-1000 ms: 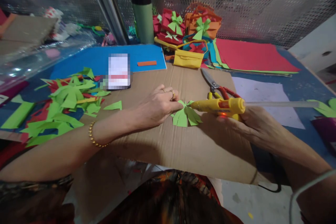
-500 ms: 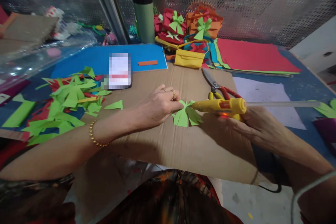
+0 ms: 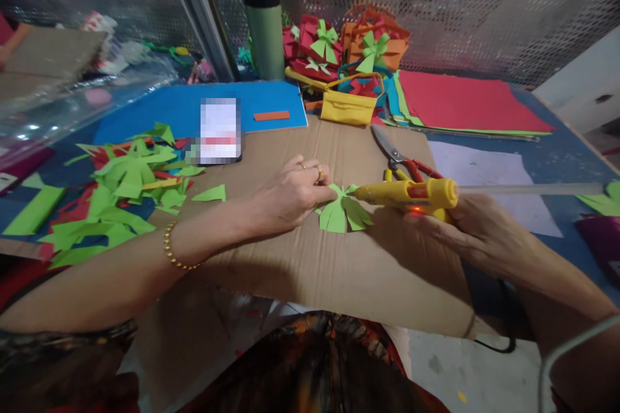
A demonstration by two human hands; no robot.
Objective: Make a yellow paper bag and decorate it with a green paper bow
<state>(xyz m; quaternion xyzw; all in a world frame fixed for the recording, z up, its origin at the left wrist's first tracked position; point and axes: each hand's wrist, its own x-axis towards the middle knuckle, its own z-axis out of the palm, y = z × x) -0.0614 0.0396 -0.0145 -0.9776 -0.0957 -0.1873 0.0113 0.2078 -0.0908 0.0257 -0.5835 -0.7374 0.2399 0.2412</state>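
Observation:
A green paper bow piece (image 3: 340,211) with spread strips lies on the brown cardboard (image 3: 300,271). My left hand (image 3: 303,190) has its fingers closed at the piece's upper left edge, pinching it against the board. In my right hand (image 3: 472,226) is a yellow glue gun (image 3: 411,195), its nozzle tip at the centre of the green piece and a clear glue stick out of its back. An orange-red light glows on the gun's underside.
Scissors (image 3: 397,153) lie behind the glue gun. Green paper scraps (image 3: 130,174) and a phone (image 3: 220,131) are at the left. Behind stand a bottle (image 3: 264,29), a yellow paper bag (image 3: 349,107) and more small bags. Red sheets (image 3: 469,102) lie at the back right.
The rear of the glue gun has risen slightly, with its nozzle still at the green piece's centre. My left hand stays in place.

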